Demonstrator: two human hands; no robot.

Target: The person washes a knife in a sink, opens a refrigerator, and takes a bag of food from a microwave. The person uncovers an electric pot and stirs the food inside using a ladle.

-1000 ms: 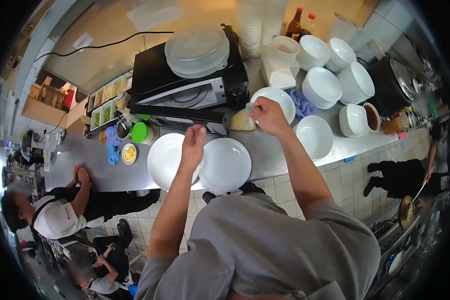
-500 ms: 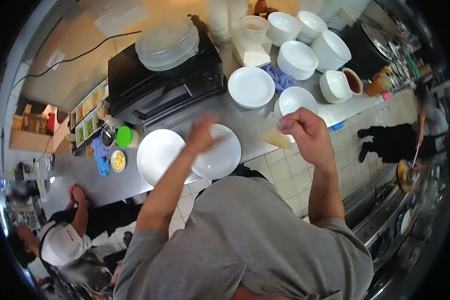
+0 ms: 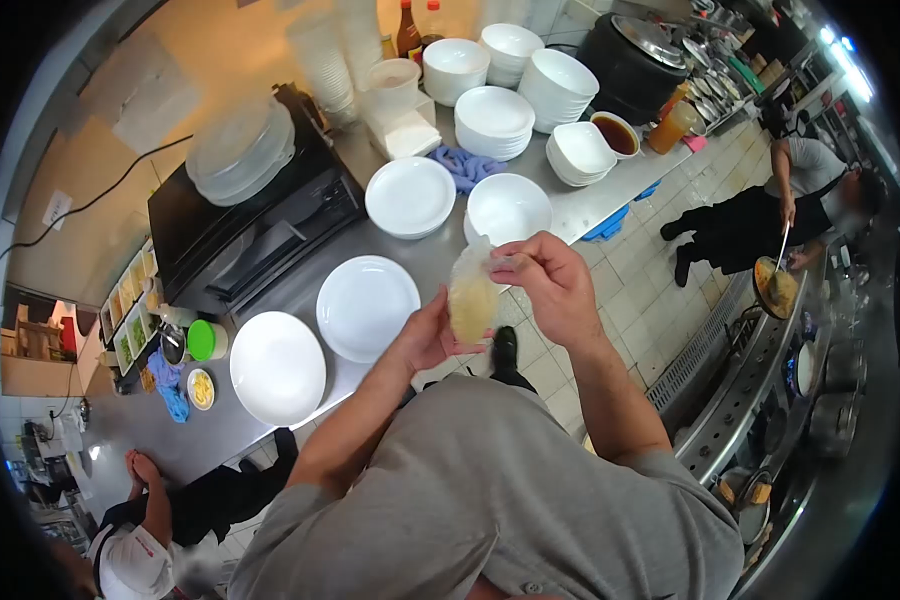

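Observation:
A small clear plastic bag (image 3: 472, 303) with pale yellow contents hangs in front of my chest. My right hand (image 3: 552, 288) pinches its gathered top between thumb and fingers. Cupped around the lower part of the bag is my left hand (image 3: 432, 332), its fingers partly hidden behind it. On the metal counter left of my hands lie a round white plate (image 3: 368, 308) and, beside it, a second white dish (image 3: 278, 368). A white bowl (image 3: 510, 208) stands just beyond the bag.
White plates (image 3: 410, 196) and several bowl stacks (image 3: 495, 120) line the counter's back, near a blue cloth (image 3: 465, 168). A black oven (image 3: 260, 220) stands at left. One person (image 3: 810, 190) holds a pan (image 3: 775, 288) at right; another (image 3: 140, 545) stands lower left.
My left hand has moved right from over the plates to the bag. My right hand still pinches the bag's top, and the bag is now between both hands. The view has shifted.

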